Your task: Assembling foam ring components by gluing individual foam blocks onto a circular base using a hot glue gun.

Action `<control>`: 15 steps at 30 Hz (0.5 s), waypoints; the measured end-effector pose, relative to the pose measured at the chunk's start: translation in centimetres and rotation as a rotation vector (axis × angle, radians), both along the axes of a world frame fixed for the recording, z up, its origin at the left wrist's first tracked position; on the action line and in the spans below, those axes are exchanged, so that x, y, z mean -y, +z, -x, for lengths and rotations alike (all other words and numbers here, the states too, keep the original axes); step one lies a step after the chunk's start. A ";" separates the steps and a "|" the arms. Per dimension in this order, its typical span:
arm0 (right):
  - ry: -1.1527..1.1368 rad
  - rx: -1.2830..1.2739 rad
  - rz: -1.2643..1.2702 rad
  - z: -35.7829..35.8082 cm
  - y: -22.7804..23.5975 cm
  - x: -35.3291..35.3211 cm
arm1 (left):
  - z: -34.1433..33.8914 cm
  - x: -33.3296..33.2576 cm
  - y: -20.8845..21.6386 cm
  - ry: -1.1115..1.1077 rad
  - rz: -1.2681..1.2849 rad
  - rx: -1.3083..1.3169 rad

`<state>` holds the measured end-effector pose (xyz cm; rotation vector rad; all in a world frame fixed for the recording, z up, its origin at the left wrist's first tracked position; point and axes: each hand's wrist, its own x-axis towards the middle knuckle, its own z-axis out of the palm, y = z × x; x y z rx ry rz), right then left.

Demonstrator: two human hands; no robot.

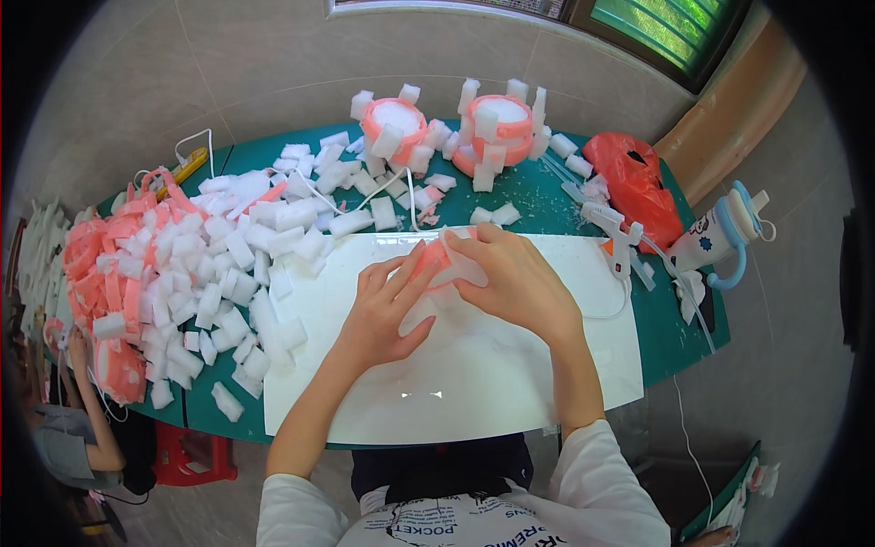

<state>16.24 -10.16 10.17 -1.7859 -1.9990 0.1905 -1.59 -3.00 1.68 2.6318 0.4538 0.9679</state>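
Both hands pinch one small piece of white foam with a pink strip [439, 264], over the upper middle of the glossy white board [510, 383] on the green table [674, 337]. Left hand [387, 314]: fingers closed on its left side, thumb underneath. Right hand [515, 278]: fingers curled over its top and right. Pile of white foam blocks [237, 264] lies left of the board, glue gun [615, 232] at its right edge, two pink-and-white foam rings [447, 128] behind.
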 end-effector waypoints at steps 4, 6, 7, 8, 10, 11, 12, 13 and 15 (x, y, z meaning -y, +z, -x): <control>-0.004 -0.003 0.001 0.1 -0.1 0.0 | 0.0 -0.1 -0.3 -0.002 0.000 0.001; -0.011 -0.001 0.006 0.2 0.0 0.0 | 0.0 -0.1 -0.3 -0.001 0.001 0.002; -0.018 0.001 0.011 0.2 0.0 0.0 | 0.0 0.0 -0.3 0.000 0.004 0.004; -0.019 0.001 0.011 0.2 -0.1 0.0 | 0.0 0.0 -0.2 0.000 0.004 0.004; -0.022 0.012 -0.009 0.2 -0.3 0.0 | -0.1 0.1 0.1 0.005 -0.005 -0.002; -0.022 0.012 -0.010 0.2 -0.2 0.1 | -0.1 0.1 0.1 0.005 -0.006 -0.002; -0.023 0.012 -0.007 0.2 -0.2 0.1 | -0.1 0.1 0.1 0.004 -0.008 -0.003; -0.023 0.012 -0.004 0.2 -0.1 0.1 | 0.0 0.1 0.1 0.004 -0.011 -0.004; -0.026 0.012 0.004 0.3 -0.1 0.1 | 0.0 0.0 -0.1 0.002 -0.006 0.002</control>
